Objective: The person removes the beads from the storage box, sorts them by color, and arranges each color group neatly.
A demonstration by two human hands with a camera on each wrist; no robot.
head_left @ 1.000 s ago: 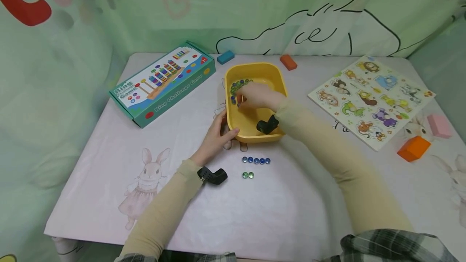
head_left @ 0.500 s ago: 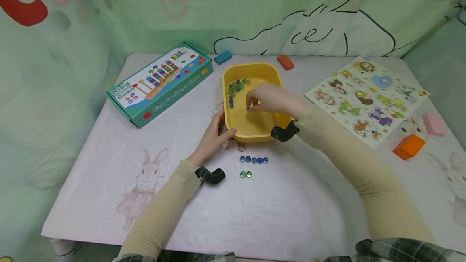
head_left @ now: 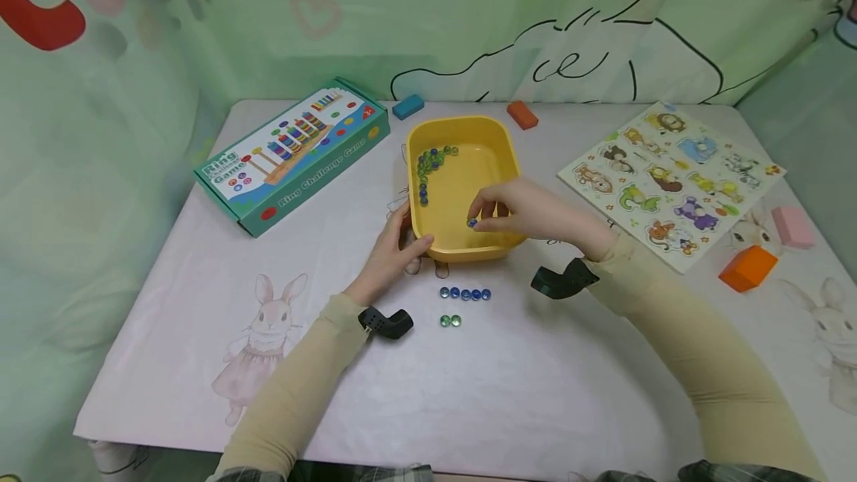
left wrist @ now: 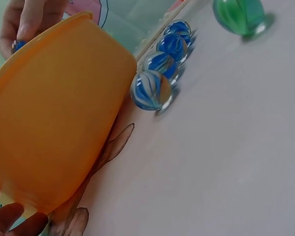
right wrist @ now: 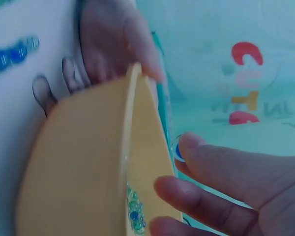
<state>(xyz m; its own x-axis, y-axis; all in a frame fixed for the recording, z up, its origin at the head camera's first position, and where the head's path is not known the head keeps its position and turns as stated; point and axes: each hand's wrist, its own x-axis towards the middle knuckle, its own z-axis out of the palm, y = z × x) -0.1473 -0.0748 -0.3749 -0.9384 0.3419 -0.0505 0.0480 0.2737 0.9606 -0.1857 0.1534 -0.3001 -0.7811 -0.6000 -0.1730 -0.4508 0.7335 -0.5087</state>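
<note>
Underneath everything, a pale printed surface [head_left: 549,385]. On its far right, a picture board [head_left: 669,181]; on its far left, a green box [head_left: 294,158]. Between them, a yellow tray [head_left: 482,169], longer from near to far than from side to side.

Over the tray's near right part, the right grip [head_left: 529,208], clasping a blue marble [head_left: 472,222] between thumb and forefinger. Fingertips pointing left, back of the hand upward, other fingers bent, wrist outside the right wall, forearm slanting in from the near right. At the tray's near left corner, the left grip [head_left: 388,262], holding the tray with thumb over the rim and fingers against the outer wall.

Inside the tray, along the left wall, a bent line of loose blue and green marbles [head_left: 434,164], well left of the clasped one and farther off. Out on the surface, a row of five blue marbles [head_left: 466,294]: long axis left to right, nearer than the right grip and a little left of it, with the tray's near wall in between. Nearer again, below the row's left end, a pair of green marbles [head_left: 456,320].

Smallest, the clasped marble: round, so without a long axis; just above the rim in the left-wrist view.
</note>
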